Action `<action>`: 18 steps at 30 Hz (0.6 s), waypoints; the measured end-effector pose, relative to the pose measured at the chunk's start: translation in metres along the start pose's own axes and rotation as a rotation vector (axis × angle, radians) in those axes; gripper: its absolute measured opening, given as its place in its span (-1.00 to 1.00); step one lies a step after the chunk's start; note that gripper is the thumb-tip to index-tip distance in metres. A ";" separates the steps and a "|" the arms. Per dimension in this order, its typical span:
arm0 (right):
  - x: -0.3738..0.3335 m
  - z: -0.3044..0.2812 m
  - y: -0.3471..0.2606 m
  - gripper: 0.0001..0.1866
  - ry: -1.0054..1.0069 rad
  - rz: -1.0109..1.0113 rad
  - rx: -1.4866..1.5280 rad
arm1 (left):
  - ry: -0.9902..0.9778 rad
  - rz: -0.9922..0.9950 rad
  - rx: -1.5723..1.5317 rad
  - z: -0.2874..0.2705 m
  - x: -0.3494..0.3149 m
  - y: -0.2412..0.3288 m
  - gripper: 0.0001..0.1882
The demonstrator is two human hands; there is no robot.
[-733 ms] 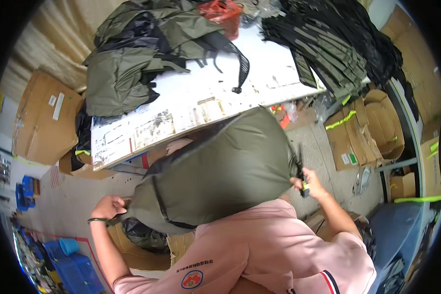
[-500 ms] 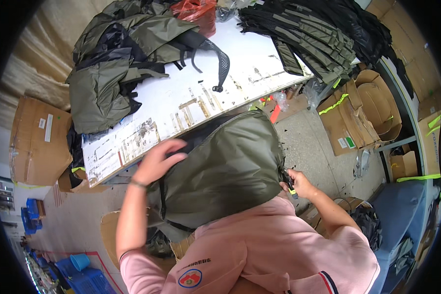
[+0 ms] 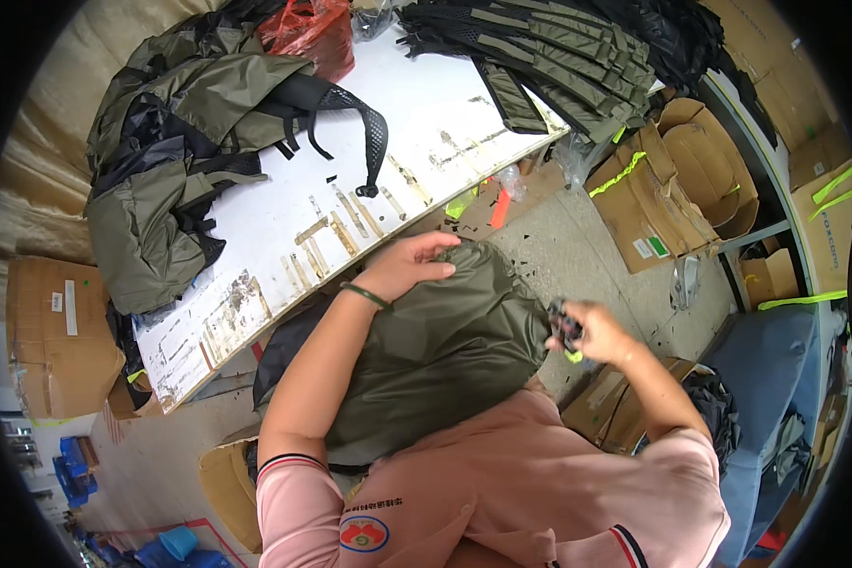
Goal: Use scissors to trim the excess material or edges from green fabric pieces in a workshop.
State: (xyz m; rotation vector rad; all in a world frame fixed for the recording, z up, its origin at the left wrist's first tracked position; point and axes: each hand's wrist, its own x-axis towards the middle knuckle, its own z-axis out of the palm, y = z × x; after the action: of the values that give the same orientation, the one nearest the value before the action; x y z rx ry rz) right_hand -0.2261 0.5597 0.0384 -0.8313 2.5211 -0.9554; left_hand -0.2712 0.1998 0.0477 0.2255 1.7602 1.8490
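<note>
An olive-green fabric bag (image 3: 435, 331) lies bulging across my lap, its surface creased. Against its upper edge rests my left hand (image 3: 413, 267), thumb and fingers apart, a dark green band on the wrist. Just past the bag's right end, my right hand (image 3: 598, 333) is closed round a small dark object (image 3: 566, 327) with a yellow-green bit below it. Blur and the fingers hide what kind of object this is.
A worn white table (image 3: 417, 142) borders the bag. On it lie olive-and-black packs (image 3: 161, 189), a red plastic bag (image 3: 312, 38) and a fan of straps (image 3: 549, 57). Cardboard boxes (image 3: 66, 331) stand on both sides; a blue padded seat (image 3: 762, 388) is at right.
My left hand has moved right along the bag to its upper edge. My right hand has lifted a little and come away from the bag's right end, still gripping the dark object.
</note>
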 end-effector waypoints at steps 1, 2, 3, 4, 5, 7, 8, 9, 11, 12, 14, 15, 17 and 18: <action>0.012 -0.016 -0.009 -0.54 0.017 0.026 -0.039 | 0.007 0.014 -0.049 0.005 -0.005 -0.001 -0.54; 0.024 -0.029 -0.010 -0.52 0.045 -0.037 -0.130 | 0.010 0.001 -0.100 0.011 -0.011 0.000 -0.53; 0.037 -0.037 -0.012 -0.51 0.032 -0.004 -0.093 | 0.011 0.000 -0.104 0.015 -0.015 -0.001 -0.53; 0.050 -0.048 -0.021 -0.50 0.024 -0.053 -0.151 | 0.003 -0.013 -0.150 0.018 -0.019 -0.004 -0.53; 0.061 -0.059 -0.030 -0.50 0.015 -0.102 -0.209 | -0.004 -0.024 -0.196 0.021 -0.023 -0.007 -0.54; 0.078 -0.076 -0.036 -0.50 -0.047 -0.156 -0.306 | -0.019 -0.029 -0.248 0.026 -0.027 -0.011 -0.54; 0.083 -0.082 -0.039 -0.49 -0.104 -0.208 -0.402 | -0.019 -0.025 -0.242 0.029 -0.028 -0.010 -0.54; 0.088 -0.087 -0.043 -0.49 -0.112 -0.215 -0.403 | -0.012 -0.019 -0.237 0.030 -0.031 -0.011 -0.54; 0.095 -0.093 -0.050 -0.49 -0.247 -0.192 -0.423 | 0.005 -0.006 -0.210 0.030 -0.033 -0.014 -0.53; 0.097 -0.095 -0.052 -0.48 -0.276 -0.175 -0.432 | 0.009 0.004 -0.178 0.030 -0.034 -0.016 -0.53; 0.098 -0.099 -0.058 -0.49 -0.311 -0.162 -0.454 | 0.000 0.020 -0.190 0.031 -0.035 -0.017 -0.53; 0.099 -0.100 -0.060 -0.49 -0.336 -0.144 -0.473 | -0.016 0.033 -0.194 0.032 -0.035 -0.017 -0.54; 0.099 -0.101 -0.061 -0.49 -0.348 -0.140 -0.479 | -0.021 0.028 -0.209 0.033 -0.035 -0.018 -0.54; 0.099 -0.102 -0.061 -0.50 -0.355 -0.135 -0.482 | -0.029 0.021 -0.219 0.034 -0.035 -0.019 -0.55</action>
State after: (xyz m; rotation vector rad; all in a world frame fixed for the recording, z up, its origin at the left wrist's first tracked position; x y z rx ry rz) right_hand -0.3266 0.5120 0.1451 -1.1989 2.4212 -0.1920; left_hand -0.2207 0.2107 0.0427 0.1844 1.5266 2.0247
